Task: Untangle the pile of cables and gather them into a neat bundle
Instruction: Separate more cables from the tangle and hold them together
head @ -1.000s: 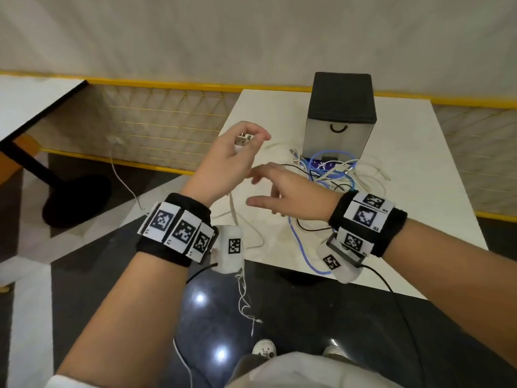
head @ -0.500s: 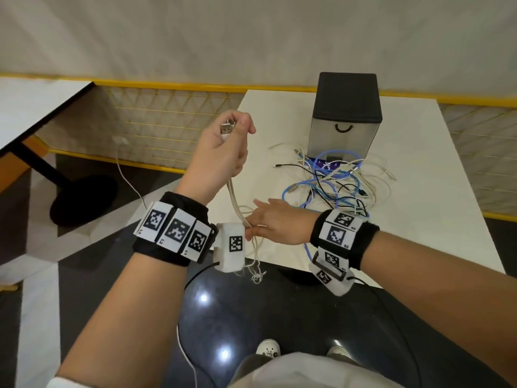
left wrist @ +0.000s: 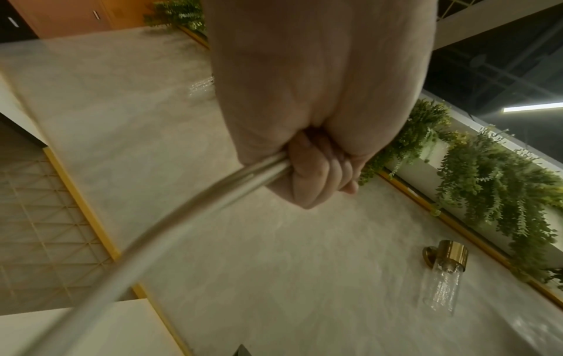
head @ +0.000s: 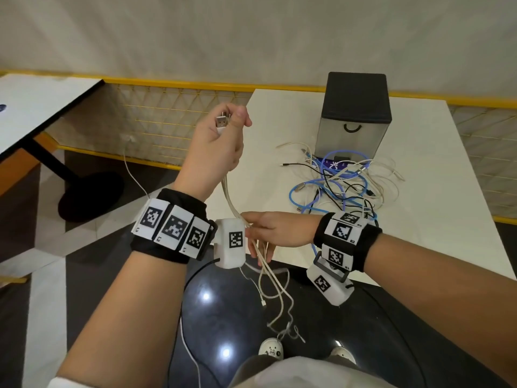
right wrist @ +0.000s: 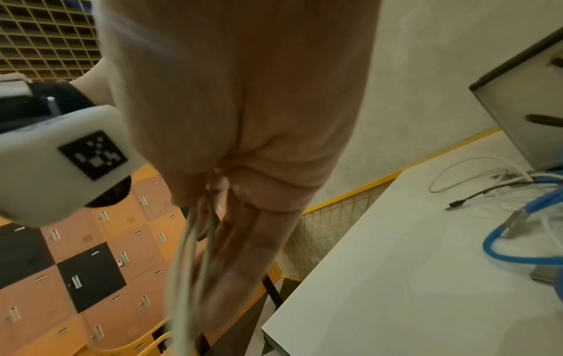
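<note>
My left hand [head: 221, 147] is raised left of the table and grips a white cable [head: 232, 203] just below its USB plug [head: 223, 123]; its fist [left wrist: 317, 173] is closed round the strands [left wrist: 189, 216]. Lower down, by the table's front edge, my right hand [head: 263, 236] pinches the same white strands [right wrist: 186, 255] between thumb and fingers. Below it the cable hangs in loose loops [head: 277, 298] toward the floor. A tangled pile of blue, black and white cables [head: 341, 186] lies on the white table [head: 436, 208], right of both hands.
A black-topped grey box [head: 354, 116] stands behind the pile. A yellow rail with mesh [head: 167, 121] runs behind the table. Another table [head: 36, 107] on a black pedestal stands at far left. The dark glossy floor [head: 223, 317] and my shoes lie below.
My left hand has lifted the plug end slightly higher. My right hand slid down along the white cable toward the table's front edge, and more cable now hangs below it.
</note>
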